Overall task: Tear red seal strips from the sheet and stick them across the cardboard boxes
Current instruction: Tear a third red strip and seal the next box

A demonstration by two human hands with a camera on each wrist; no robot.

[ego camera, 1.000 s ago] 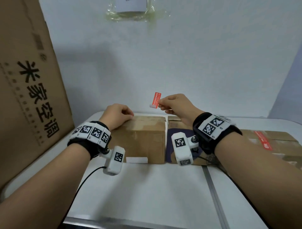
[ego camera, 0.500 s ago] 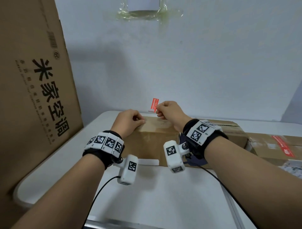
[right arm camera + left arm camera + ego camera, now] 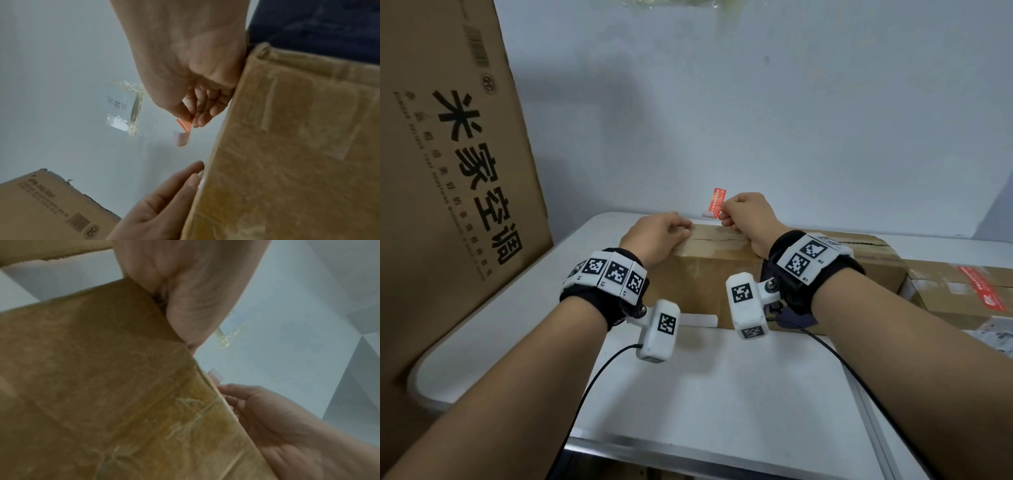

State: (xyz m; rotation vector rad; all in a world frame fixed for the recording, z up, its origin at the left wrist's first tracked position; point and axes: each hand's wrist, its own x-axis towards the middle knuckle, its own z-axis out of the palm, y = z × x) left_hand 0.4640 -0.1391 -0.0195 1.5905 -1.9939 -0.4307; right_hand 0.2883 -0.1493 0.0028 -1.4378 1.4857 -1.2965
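Note:
A brown cardboard box (image 3: 702, 274) stands on the white table (image 3: 722, 394). My left hand (image 3: 681, 228) rests on its top left edge, fingers lying fairly straight on the cardboard; the same hand (image 3: 164, 203) appears in the right wrist view. My right hand (image 3: 722, 214) hovers over the box's far top edge, its heel touching the box. Between thumb and forefinger it pinches a small red seal strip (image 3: 716, 200), which stands upright with a pale end hanging below. The right wrist view shows that pinch (image 3: 190, 118) on the strip (image 3: 185, 125). The seal sheet is out of sight.
A second box (image 3: 876, 260) touches the first on its right. Further right lies a box with a red strip (image 3: 979, 287) stuck across it. A big printed carton (image 3: 448, 171) leans at the left. The wall (image 3: 791, 120) rises just behind the table.
My right hand has carried the red strip left, from above the second box to the first box's far edge. My left hand has stayed on the box top.

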